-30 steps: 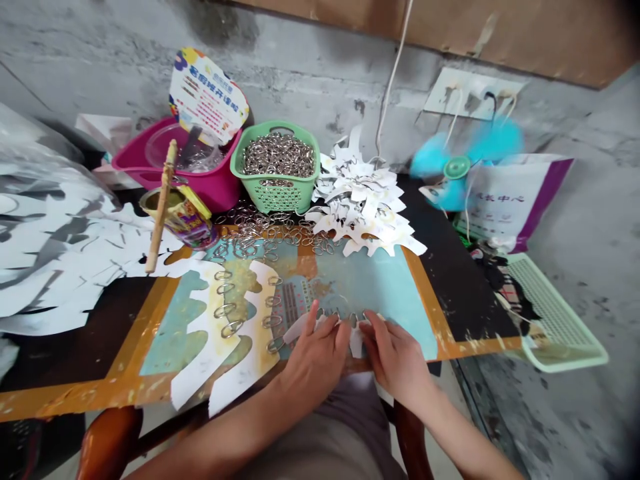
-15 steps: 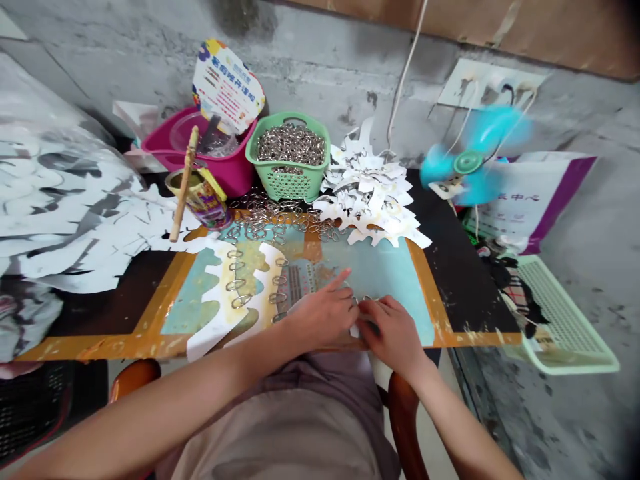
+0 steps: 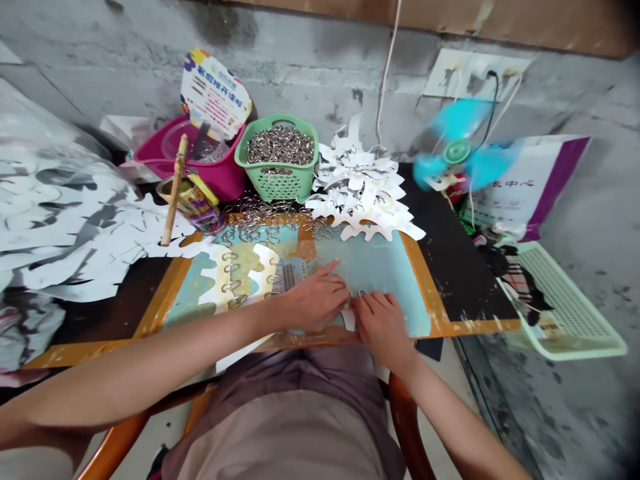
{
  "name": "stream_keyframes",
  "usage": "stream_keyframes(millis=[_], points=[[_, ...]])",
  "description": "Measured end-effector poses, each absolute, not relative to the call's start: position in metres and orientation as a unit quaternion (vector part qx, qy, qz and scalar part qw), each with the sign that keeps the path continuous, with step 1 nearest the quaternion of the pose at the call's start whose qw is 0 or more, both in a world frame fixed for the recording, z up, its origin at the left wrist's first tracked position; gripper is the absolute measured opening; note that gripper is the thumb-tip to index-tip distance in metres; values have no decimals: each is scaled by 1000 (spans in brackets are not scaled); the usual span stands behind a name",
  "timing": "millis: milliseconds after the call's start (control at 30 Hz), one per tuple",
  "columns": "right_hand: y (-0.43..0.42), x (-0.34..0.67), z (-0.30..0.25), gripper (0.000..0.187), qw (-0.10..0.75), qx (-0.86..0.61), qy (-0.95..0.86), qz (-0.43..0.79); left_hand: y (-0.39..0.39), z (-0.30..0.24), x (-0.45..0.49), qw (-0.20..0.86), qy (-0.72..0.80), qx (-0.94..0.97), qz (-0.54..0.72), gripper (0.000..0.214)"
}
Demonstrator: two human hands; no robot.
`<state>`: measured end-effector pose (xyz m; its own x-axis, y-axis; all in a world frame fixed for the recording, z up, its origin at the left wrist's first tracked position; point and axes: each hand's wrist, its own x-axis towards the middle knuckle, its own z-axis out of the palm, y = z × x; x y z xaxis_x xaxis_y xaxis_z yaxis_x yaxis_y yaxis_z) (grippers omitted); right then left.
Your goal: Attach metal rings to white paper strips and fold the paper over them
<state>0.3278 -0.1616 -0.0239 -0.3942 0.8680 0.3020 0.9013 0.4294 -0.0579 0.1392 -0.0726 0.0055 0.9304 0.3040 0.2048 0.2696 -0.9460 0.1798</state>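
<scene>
A white cut-out strip (image 3: 349,320) shows between my two hands at the front of the blue-green work sheet, mostly covered by them. My left hand (image 3: 319,300) is over its left side, index finger stretched out and the other fingers curled in; whatever they pinch is hidden. My right hand (image 3: 381,325) has its fingers closed at the strip's right edge. A metal ring (image 3: 362,293) shows just above the right fingertips. Left of my hands lie two more white strips, a toothed one (image 3: 209,280) and another (image 3: 263,257), each with several oval metal rings along it.
Loose rings (image 3: 260,223) lie before a green basket (image 3: 285,181) full of rings. White strips are piled right of it (image 3: 367,200) and at the far left (image 3: 90,233). A can with a stick (image 3: 195,203) stands by a magenta basket (image 3: 225,175). A blue fan (image 3: 457,151) spins at right.
The view has shifted slightly. My right fingers have drawn closer together at the strip, and more of its white shows between my hands. My left forearm now covers more of the left strips.
</scene>
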Motion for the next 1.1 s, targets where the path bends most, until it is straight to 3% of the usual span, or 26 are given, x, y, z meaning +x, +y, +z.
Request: stream_keyframes(millis=[67,133,167,267,367,500,733,800,900,1100], points=[[-160,328,-24,12,144,-535,-830,-54,-72,10,139,104,152,977,111,9],[-159,329,-24,14,148,-536,-830,-47,-69,9,140,115,157,975,106,24],[-159,330,-24,15,153,-536,-829,-41,-68,7,142,107,155,977,102,28],[-159,333,-23,16,180,-539,-823,-5,-64,-4,145,33,132,986,100,11],[-159,335,-22,14,209,-540,-815,35,-61,-13,147,-21,122,986,111,21],[-158,335,-22,12,217,-551,-805,46,-61,-16,149,-25,133,982,128,20],[-154,333,-24,19,193,-529,-826,-21,-65,2,142,101,140,977,128,7],[-153,334,-25,18,184,-524,-831,-39,-64,3,141,119,142,976,118,16],[-151,335,-27,18,174,-525,-832,-52,-62,-3,145,78,145,980,113,12],[-149,342,-29,20,174,-502,-846,-38,-61,-14,144,-37,102,985,135,23]])
